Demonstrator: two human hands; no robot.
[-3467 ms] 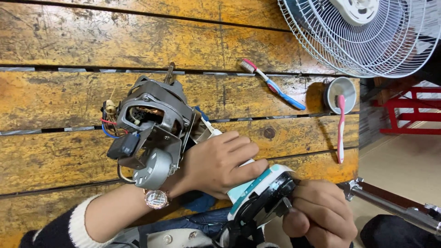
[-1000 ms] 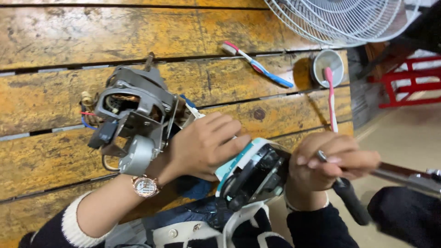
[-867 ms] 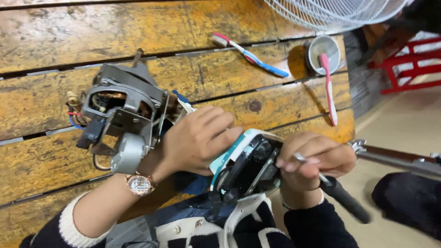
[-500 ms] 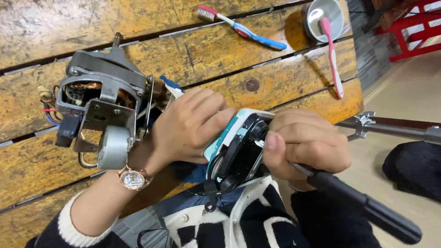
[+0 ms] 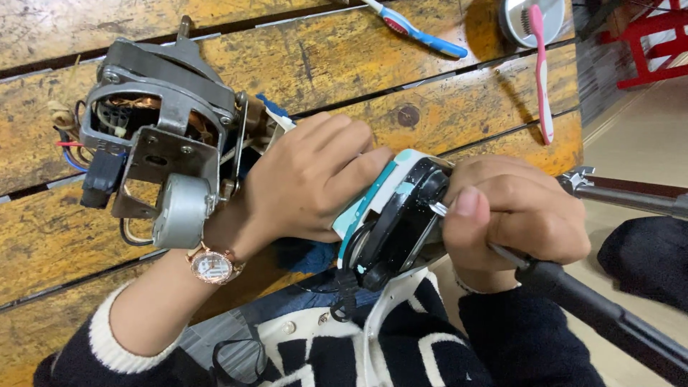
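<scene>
Worn yellow planks make up my worktop [image 5: 86,236], which fills the upper and left part of the frame, with pale floor showing at the right edge. My left hand [image 5: 308,183] lies in the middle of the frame, its fingers curled over the white and teal housing [image 5: 390,211] to pin it against the worktop's edge so it cannot twist. My right hand [image 5: 512,215], just right of centre, is clenched around the screwdriver [image 5: 573,301], thumb pressed along the metal shaft; the tip meets the dark face of the housing, and the black handle runs off toward the lower right, so the tool seems angled to reach a screw there, though I cannot make out the screw itself. At the upper left sits the bare fan motor [image 5: 158,143] with its grey metal frame, copper windings and loose wires, close beside my left wrist and its watch [image 5: 213,265]. Along the top edge lie a blue toothbrush [image 5: 419,30] and, at the upper right, a pink toothbrush [image 5: 539,72] leaning on a small round tin [image 5: 512,18]. Compared with half a second ago, my right hand has slid a little right and the shaft now shows plainly at the housing, while my left hand keeps the same hold; the view has also drawn closer.
</scene>
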